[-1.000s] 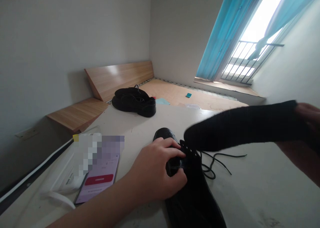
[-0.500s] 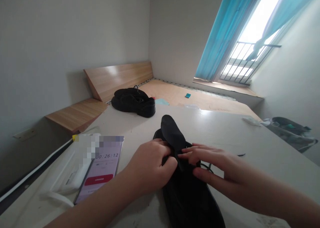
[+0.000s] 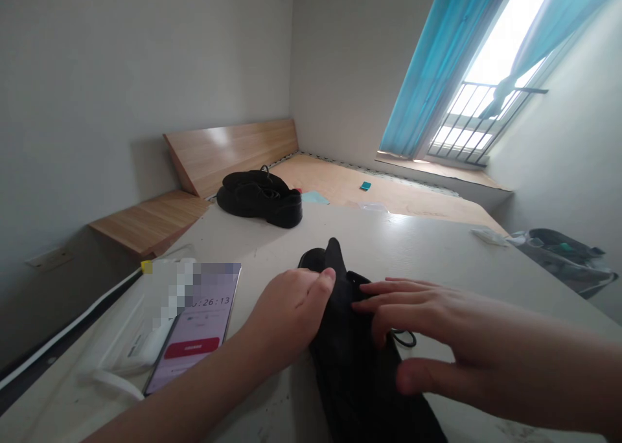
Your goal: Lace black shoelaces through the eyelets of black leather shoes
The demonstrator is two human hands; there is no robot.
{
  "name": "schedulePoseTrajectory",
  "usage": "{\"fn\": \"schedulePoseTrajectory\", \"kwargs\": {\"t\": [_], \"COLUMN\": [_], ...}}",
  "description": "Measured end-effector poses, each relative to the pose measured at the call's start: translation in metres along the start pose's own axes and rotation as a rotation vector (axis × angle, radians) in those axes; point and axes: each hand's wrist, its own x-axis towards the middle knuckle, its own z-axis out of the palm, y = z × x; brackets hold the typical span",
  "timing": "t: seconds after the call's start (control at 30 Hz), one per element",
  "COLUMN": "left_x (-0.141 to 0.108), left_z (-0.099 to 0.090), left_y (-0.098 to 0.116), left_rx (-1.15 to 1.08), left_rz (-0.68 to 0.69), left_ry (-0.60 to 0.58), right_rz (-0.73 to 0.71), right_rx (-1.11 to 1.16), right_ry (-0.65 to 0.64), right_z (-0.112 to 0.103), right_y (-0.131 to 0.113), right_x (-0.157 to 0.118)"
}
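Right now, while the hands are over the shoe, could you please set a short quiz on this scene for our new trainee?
1. True or false: the phone lies to the right of the black leather shoe.
2. What time does the timer on the phone show?
3. Where does the loop of black shoelace lie? A) beside the right hand; B) under the left hand; C) on the phone.

Key: 1. False, the phone lies to the left of the shoe. 2. 26:13. 3. A.
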Motion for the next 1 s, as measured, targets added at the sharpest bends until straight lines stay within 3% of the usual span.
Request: {"fn": "schedulePoseTrajectory", "kwargs": {"t": [0.2,0.63,0.83,1.0], "left_x": [-0.001,0.0,0.0,-0.001], "left_z": [0.002,0.009,0.012,0.011], "left_y": [0.0,-0.009,-0.007,-0.005], "left_rx": [-0.022,-0.078,-0.034,-0.057], "left_rz": [0.042,-0.046,-0.026,-0.044], "left_ry": [-0.028,0.101,0.048,0.095], "right_rz": [0.032,-0.019,-0.035,0.001], "right_rx": [-0.014,-0.117,-0.08,-0.097], "right_ry": [-0.012,0.152,0.032,0.041], "right_z": [0.016,0.024,0.032,0.048], "right_y": [-0.001,0.0,0.005,0.006], "right_x": [0.012,0.009,0.012,0.011]}}
